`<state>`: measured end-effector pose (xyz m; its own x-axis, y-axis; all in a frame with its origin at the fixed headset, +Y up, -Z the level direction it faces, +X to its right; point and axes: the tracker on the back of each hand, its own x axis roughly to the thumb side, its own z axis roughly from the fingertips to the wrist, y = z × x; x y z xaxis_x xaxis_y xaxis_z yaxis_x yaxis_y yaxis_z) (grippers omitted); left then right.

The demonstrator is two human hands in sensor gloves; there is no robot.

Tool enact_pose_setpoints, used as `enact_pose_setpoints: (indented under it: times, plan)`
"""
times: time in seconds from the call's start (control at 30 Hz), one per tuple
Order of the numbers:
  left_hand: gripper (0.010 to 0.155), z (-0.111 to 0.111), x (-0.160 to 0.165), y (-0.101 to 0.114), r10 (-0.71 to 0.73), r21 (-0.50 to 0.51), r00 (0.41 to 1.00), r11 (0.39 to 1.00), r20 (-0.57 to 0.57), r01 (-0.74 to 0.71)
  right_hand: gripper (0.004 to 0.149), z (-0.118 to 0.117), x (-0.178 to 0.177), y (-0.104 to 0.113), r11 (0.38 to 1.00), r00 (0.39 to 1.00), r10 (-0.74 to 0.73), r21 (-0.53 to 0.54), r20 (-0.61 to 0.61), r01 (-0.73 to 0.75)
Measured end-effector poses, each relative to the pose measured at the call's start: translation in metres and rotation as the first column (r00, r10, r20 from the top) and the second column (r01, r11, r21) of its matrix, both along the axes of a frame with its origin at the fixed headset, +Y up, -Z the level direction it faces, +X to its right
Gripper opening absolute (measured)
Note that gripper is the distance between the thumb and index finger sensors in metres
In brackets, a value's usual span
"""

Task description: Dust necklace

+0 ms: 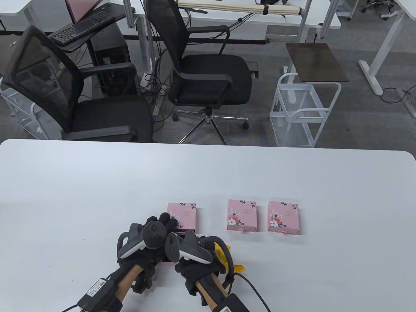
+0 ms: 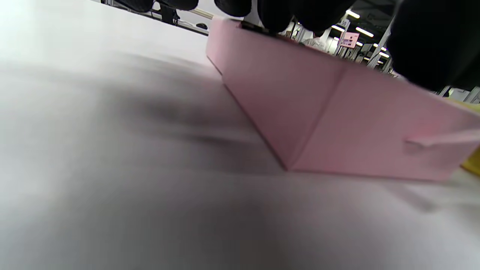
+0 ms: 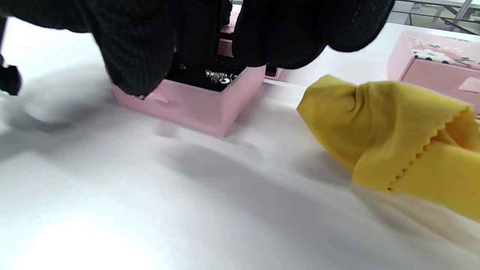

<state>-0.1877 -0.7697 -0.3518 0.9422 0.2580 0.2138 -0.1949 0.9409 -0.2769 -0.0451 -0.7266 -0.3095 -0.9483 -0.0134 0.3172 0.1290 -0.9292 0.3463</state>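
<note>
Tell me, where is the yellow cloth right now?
In the table view the yellow cloth lies on the white table just right of the right hand, near the bottom edge, below the pink boxes.

Matt pink card on drawer (image 3: 210,107), black soft lining inside. Shiny silver metal on necklace (image 3: 219,77), glinting. Yellow cloth (image 3: 393,131), thin woven fabric with pinked zigzag edge, softly creased. Smooth white table (image 1: 97,182), faint sheen. Printed floral paper, satin finish, on boxes (image 1: 242,215). Black knit mesh on right hand (image 3: 296,30) and left hand (image 1: 148,242); glossy black and matt grey plastic on trackers (image 1: 191,250).
</note>
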Motion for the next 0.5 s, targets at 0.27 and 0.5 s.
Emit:
enact_pose_setpoints:
  times: [0.27,0.5]
  plan:
    - [0.056,-0.001,-0.002,-0.001,0.037,-0.002,0.999,0.999,-0.017,-0.037,0.044,0.000,-0.001,-0.017,0.997,0.997,0.062,0.045,0.052,-0.065]
    - [0.056,-0.002,-0.003,-0.001,0.044,-0.006,0.999,0.999,-0.022,-0.045,0.040,-0.002,0.003,-0.013,0.995,0.998,0.050,0.089,0.037,-0.053]
